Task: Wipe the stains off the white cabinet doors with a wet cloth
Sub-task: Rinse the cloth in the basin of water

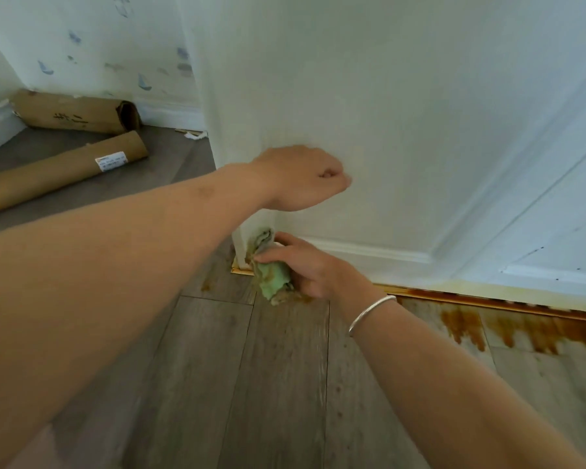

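Progress: partial, by judgement. Cloth [274,277], green and brown-soiled, gripped in right hand [313,270] at cabinet door [386,130] bottom corner. Left hand [298,179]: fisted, empty, against door. Remaining: stain [471,290] along lower edge; spill [528,330] on floor [251,384]. Cardboard tubes [58,179] well apart, not obstructing.

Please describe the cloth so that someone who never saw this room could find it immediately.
Find the tall white cabinet and follow its left corner down to the grey wooden floor. There the right hand, the one with the silver bracelet, grips a crumpled cloth at the cabinet's foot. It is the only pale green thing here, smeared with brown stain.
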Demonstrator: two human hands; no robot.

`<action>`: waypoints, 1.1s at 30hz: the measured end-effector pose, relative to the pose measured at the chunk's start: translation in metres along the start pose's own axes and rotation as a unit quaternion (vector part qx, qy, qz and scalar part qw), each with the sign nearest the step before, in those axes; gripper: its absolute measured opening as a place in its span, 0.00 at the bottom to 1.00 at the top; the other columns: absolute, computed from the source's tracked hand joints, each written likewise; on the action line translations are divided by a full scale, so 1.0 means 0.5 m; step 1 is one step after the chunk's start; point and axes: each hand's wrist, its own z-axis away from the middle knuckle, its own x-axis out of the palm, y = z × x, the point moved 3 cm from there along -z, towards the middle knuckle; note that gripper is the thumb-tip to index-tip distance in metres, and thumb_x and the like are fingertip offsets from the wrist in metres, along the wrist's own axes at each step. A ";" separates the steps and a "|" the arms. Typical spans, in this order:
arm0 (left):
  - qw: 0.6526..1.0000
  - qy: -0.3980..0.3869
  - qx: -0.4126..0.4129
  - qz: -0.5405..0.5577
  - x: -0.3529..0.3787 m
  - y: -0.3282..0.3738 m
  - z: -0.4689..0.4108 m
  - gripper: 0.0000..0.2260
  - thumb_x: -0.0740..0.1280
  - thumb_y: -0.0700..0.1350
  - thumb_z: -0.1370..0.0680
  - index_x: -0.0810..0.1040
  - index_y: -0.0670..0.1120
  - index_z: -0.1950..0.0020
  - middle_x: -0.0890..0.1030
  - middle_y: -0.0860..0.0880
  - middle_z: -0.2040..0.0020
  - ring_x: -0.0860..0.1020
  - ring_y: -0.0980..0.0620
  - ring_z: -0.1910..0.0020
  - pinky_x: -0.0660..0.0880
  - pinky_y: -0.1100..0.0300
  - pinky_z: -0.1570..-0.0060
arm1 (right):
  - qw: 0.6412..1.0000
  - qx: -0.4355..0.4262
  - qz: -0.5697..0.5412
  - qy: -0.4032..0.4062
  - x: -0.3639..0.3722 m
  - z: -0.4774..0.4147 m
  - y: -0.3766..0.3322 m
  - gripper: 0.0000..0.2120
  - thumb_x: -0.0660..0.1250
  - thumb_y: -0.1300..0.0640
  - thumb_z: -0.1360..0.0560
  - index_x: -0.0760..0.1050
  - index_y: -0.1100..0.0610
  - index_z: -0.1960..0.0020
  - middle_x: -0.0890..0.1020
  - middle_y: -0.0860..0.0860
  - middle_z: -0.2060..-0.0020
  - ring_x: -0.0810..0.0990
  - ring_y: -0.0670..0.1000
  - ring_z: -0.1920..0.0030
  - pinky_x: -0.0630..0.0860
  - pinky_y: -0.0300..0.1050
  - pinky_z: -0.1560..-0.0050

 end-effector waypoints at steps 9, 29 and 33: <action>0.919 -0.128 -0.200 0.316 -0.102 -0.032 0.200 0.21 0.60 0.61 0.21 0.77 0.51 0.36 0.76 0.54 0.36 0.72 0.53 0.36 0.67 0.56 0.36 | 0.981 -0.048 0.185 -0.016 0.129 0.212 -0.211 0.16 0.73 0.69 0.31 0.77 0.53 0.49 0.84 0.58 0.48 0.84 0.56 0.48 0.80 0.53 0.43; 0.585 0.281 -0.467 0.600 -0.799 0.014 0.961 0.03 0.70 0.44 0.24 0.76 0.49 0.54 0.78 0.49 0.65 0.75 0.56 0.72 0.72 0.66 0.74 | 0.973 0.095 0.092 -0.188 0.823 0.616 -0.698 0.10 0.69 0.62 0.26 0.74 0.57 0.45 0.81 0.56 0.52 0.81 0.53 0.52 0.80 0.49 0.49; 0.501 0.316 -0.512 0.622 -0.772 -0.007 1.116 0.06 0.69 0.39 0.24 0.75 0.48 0.52 0.79 0.47 0.56 0.79 0.53 0.63 0.77 0.66 0.68 | 0.969 0.110 0.124 -0.181 0.948 0.624 -0.642 0.13 0.69 0.68 0.26 0.74 0.58 0.43 0.80 0.60 0.48 0.81 0.57 0.49 0.79 0.50 0.45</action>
